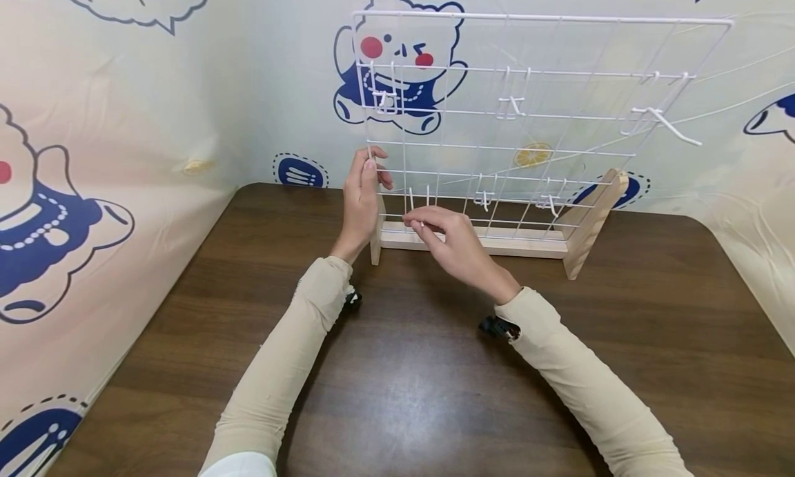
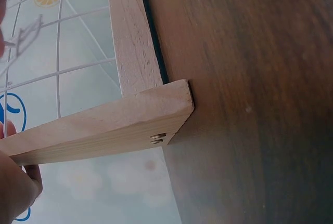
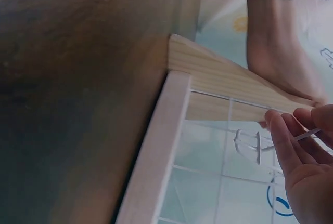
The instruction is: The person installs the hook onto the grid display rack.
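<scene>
A white wire grid rack [image 1: 540,18] on a wooden stand leans back on the table. My left hand [image 1: 361,197] holds the rack's left side, around the upper part of the wooden side panel [image 2: 99,133]. In the right wrist view, my right hand [image 3: 307,180] pinches the stem of a white wire hook [image 3: 258,148] between thumb and fingers. The hook's bracket end is close against the lower left grid wires, its two prongs upright in the head view.
White hooks hang on the grid: upper left [image 1: 384,97], upper middle [image 1: 512,105], upper right [image 1: 667,121], and two lower down [image 1: 483,199]. A wooden base bar [image 1: 522,246] joins the side panels on the brown table [image 1: 397,394]. Printed cloth [image 1: 279,70] surrounds the table.
</scene>
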Motion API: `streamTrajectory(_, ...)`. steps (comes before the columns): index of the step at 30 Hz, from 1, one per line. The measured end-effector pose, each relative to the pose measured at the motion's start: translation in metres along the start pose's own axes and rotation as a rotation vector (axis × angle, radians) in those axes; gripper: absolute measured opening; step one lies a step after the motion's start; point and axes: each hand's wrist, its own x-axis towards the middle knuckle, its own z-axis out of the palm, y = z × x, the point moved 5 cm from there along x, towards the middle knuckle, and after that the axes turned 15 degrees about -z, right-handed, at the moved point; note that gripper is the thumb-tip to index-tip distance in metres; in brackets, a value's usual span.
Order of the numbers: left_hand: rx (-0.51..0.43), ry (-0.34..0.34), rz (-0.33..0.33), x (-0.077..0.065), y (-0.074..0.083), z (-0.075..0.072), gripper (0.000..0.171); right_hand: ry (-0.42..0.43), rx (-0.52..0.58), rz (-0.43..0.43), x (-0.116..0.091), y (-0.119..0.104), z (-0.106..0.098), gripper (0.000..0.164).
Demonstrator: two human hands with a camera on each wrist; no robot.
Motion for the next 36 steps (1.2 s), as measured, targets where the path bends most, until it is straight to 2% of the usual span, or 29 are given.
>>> streamTrajectory(4,-0.002,-0.003,0.009,0.000,-0.001,0.001,0.027,-0.029,-0.024,0.017,-0.006,0.005,0.009,0.021)
streamTrajectory(9,0.001,-0.009,0.019,0.001,0.000,0.002,0.028,-0.109,-0.052,0.048,-0.014,0.012,0.023,0.024)
streamTrajectory(12,0.000,-0.009,0.020,0.001,0.001,0.002,0.028,-0.123,-0.051,0.039,-0.016,0.012,0.028,0.025)
streamTrajectory(29,-0.001,0.003,0.018,0.000,0.000,0.001,0.028,-0.147,-0.016,0.032,-0.022,0.007,0.032,0.041)
streamTrajectory(36,-0.004,0.010,0.016,0.000,0.000,0.001,0.029,-0.159,-0.019,-0.006,-0.024,-0.003,0.024,0.052)
